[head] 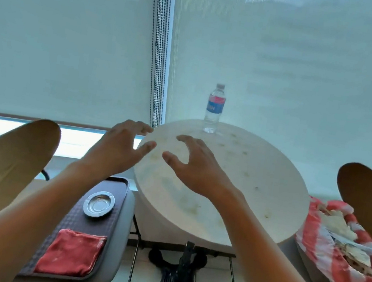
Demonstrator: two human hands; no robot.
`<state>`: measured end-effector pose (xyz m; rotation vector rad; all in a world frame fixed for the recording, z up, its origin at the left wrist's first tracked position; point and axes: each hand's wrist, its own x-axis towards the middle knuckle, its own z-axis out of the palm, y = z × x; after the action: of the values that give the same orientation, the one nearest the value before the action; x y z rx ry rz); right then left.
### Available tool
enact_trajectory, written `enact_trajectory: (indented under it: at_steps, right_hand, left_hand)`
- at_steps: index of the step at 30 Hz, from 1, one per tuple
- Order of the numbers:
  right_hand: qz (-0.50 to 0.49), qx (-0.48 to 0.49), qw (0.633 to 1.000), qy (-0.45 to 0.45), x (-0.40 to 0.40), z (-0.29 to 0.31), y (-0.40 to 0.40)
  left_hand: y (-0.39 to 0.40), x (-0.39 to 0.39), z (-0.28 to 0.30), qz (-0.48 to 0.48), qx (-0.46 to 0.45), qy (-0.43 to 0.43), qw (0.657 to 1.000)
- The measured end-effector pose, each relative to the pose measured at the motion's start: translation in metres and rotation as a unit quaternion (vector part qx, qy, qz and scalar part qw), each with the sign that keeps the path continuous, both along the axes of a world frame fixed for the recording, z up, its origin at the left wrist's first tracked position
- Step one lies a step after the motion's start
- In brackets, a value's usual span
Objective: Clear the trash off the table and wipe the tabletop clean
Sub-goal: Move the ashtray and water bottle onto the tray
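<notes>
White round table (256, 199), top spotted with yellowish stains. Bottle (214, 109) upright at far edge. Left hand (118, 147) over left edge, fingers spread, holding nothing. Right hand (195, 166) above table middle, fingers loosely spread, holding nothing. Red cloth (71, 253) folded on tray's (123, 183) near end, ashtray (99, 204) beyond it; tray on left chair. Red-striped bag (324, 243) with paper trash on right chair, beside right edge.
</notes>
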<state>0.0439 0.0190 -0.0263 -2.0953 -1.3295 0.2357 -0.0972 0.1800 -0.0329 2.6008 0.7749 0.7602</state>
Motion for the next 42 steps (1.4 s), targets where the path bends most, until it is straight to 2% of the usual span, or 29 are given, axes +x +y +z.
enact_trajectory:
  at_steps: [7, 19, 27, 36, 42]
  right_hand:
    - [-0.080, 0.038, 0.996, -0.007, 0.029, 0.015, -0.004]
    - [-0.142, 0.053, 0.988, 0.043, 0.103, 0.019, 0.002]
    - [-0.116, 0.029, 0.988, 0.093, 0.177, 0.002, 0.037]
    - [-0.095, 0.025, 0.969, 0.225, 0.258, -0.034, 0.099]
    - [-0.038, 0.025, 0.982, 0.185, 0.274, -0.047, 0.123]
  left_hand:
    - [0.005, 0.041, 0.016, -0.052, 0.006, -0.044, 0.998]
    - [0.020, 0.128, 0.020, -0.097, -0.008, -0.038, 0.995]
    - [0.036, 0.213, 0.019, -0.051, -0.079, -0.044, 0.995]
    - [0.062, 0.289, 0.000, 0.020, -0.143, -0.033, 0.989]
    - [0.067, 0.299, -0.006, 0.027, -0.143, -0.046, 0.988]
